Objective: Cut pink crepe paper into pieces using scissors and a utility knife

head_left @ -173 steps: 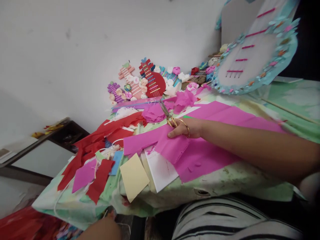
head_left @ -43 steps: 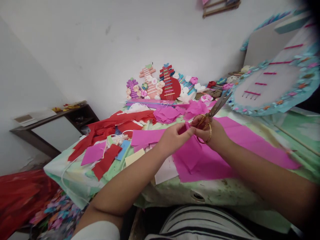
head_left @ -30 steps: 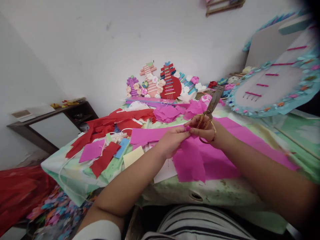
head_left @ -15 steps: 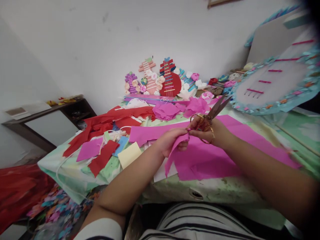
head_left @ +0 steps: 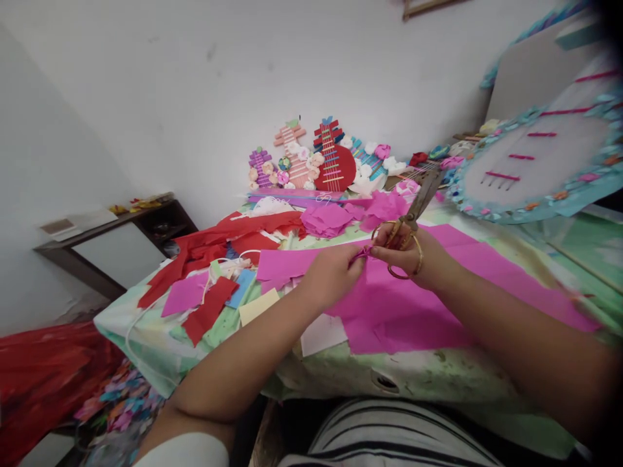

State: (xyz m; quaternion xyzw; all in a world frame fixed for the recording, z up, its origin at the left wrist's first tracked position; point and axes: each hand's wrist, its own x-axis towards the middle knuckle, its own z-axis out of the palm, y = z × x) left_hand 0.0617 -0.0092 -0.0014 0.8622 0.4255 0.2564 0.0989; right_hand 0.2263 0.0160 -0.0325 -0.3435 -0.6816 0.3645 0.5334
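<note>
Over the table's front middle, my left hand is closed on a small twisted piece of pink crepe paper. My right hand pinches the other end of that piece between thumb and fingertip. Hooked on the same hand are scissors with gold-coloured handles, their blades pointing up and away. Beneath both hands spreads a large sheet of pink crepe paper. Most of the small piece is hidden inside my left fist.
Cut red paper, a cream sheet and a white sheet lie to the left. Crumpled pink paper sits farther back. Decorated instrument-shaped crafts lean on the wall; a large blue-edged one stands right.
The pink strip that hung from my left hand is now gathered and twisted between both hands. My left hand has rolled over, back upward. The scissors point more upright.
</note>
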